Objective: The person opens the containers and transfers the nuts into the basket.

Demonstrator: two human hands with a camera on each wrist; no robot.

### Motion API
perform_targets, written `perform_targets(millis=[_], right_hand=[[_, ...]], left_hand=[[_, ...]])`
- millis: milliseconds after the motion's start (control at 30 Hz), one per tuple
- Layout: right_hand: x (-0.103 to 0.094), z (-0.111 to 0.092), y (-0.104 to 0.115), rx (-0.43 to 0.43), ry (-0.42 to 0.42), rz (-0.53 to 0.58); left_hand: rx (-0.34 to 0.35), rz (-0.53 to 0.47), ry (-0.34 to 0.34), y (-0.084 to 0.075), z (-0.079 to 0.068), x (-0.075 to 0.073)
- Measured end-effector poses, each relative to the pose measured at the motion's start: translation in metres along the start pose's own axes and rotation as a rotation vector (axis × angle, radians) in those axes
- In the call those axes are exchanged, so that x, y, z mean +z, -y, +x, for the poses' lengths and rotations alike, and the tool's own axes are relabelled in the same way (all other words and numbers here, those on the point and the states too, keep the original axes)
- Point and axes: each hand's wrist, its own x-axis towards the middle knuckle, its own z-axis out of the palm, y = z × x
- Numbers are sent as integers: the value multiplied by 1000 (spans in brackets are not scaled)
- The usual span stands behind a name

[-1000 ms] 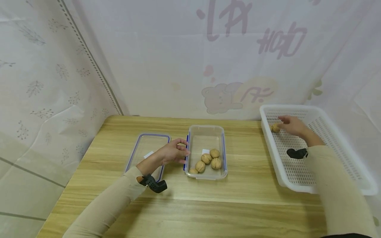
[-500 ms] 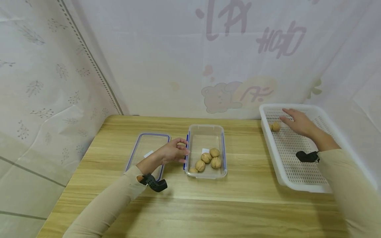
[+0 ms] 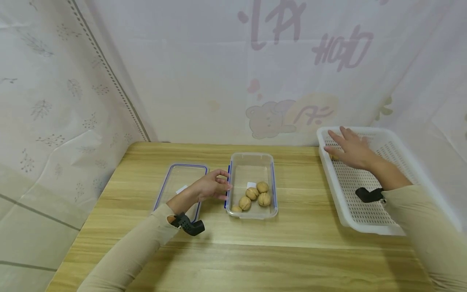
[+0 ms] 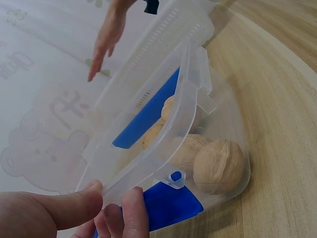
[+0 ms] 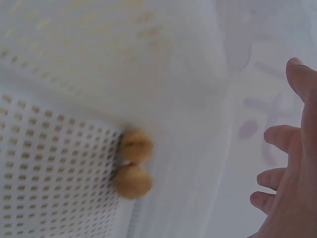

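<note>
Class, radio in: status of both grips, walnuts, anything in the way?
Left grip holding box by its edge. Right grip empty above basket. Five walnuts in box, two walnuts seen in basket. Nothing visibly in the way.

Left hand (image 3: 211, 187) curled inward, right hand (image 3: 353, 151) outstretched and splayed

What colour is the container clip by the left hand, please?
The clip is blue, showing best in the left wrist view.

Pale printed wall hanging (image 3: 182, 81); wood-grain tabletop (image 3: 277, 263)
</note>
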Motion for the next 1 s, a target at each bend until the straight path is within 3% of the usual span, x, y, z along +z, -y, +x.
perform_targets(millis=[567,833,1000], right_hand=[[11,12,79,-160,41,-36],[21,17,108,-233,96,-15],[31,24,122,-302,88,-8]], left_hand=[[-7,12,17,-2,-1,0],[-6,26,24,-2,0,0],[1,23,25,-2,0,0]])
